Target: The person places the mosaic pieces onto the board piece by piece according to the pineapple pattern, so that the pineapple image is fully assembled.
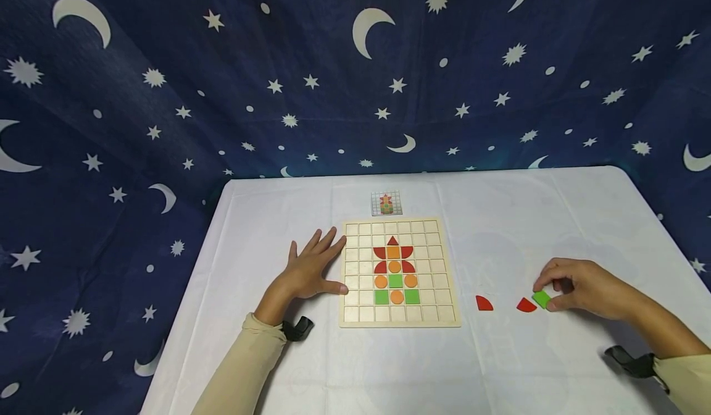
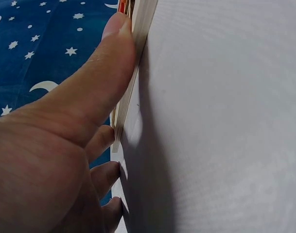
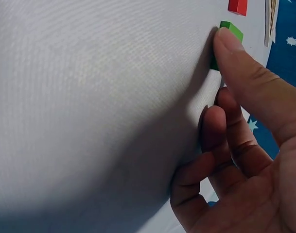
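Right of the wooden board (image 1: 400, 273), on the white tabletop (image 1: 500, 365): green block (image 1: 541, 299), pinched in the right hand (image 1: 583, 288)'s curled grip, touching one red piece (image 1: 526, 306); another red piece (image 1: 484, 303) nearer the board. Left of the board: left hand (image 1: 308, 270), flat, fingers spread, thumb against its edge.

Desk: white cloth-covered desk (image 1: 555, 217), in front of a dark blue star-and-moon curtain (image 1: 222, 94).
Board: pale wooden grid board (image 1: 439, 267) lying flat near the middle, bearing red, orange and green shape tiles.
Card: small printed pattern card (image 1: 386, 203) just beyond the board's far edge.
Loose pieces: two red quarter-circle wooden tiles (image 1: 484, 303) right of the board, apart from each other; a green square wooden tile (image 1: 541, 299) just beside the farther one.
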The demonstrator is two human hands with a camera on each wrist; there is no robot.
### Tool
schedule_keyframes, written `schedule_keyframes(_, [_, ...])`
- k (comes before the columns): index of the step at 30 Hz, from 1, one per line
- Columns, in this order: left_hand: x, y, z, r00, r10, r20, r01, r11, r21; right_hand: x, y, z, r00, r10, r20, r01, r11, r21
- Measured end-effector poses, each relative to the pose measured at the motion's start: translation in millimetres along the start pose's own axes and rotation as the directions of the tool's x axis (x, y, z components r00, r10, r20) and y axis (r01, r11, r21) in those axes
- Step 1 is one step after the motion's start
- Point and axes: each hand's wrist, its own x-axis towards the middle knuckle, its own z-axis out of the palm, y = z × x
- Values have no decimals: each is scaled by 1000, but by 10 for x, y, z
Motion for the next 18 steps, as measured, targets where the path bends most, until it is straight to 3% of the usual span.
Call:
schedule_keyframes(7, [4, 1, 5, 1000, -1, 4, 1, 1000, 2, 44, -80, -15, 998, 59, 36, -58, 998, -23])
schedule_keyframes(12, [1, 7, -4, 1000, 2, -1, -2, 1000, 5, 156, -173, -6, 998, 64, 22, -65, 996, 57])
schedule_keyframes(18, [-6, 20, -16, 1000, 1, -4, -1, 1000, 3, 466, -497, 167, 994, 90, 53, -99, 977, 187])
